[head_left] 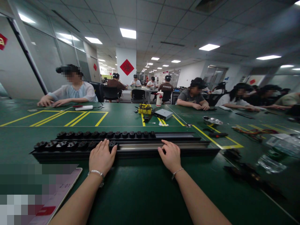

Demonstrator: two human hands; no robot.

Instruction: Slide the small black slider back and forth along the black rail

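Observation:
A long black track (138, 153) with a metal channel lies across the green table in front of me. Black socket modules (72, 145) fill its left part, some with pale tops. My left hand (101, 156) rests over the near edge of the track, thumb apart from the fingers. Beside its thumb sits the last socket module (112, 143) in the row. Farther right, my right hand (170, 153) lies on the same edge, index finger and thumb apart, the other fingers bent over it. Behind runs a second black track (178, 135), also with modules along its left.
A phone (70, 184) lies at the lower left. Loose black parts (248, 175) and a plastic bottle (272, 161) are on the right. Beyond the tracks are a metal bowl (212, 120), a grey box (163, 114) and a yellow item with cables (145, 108). Co-workers sit around.

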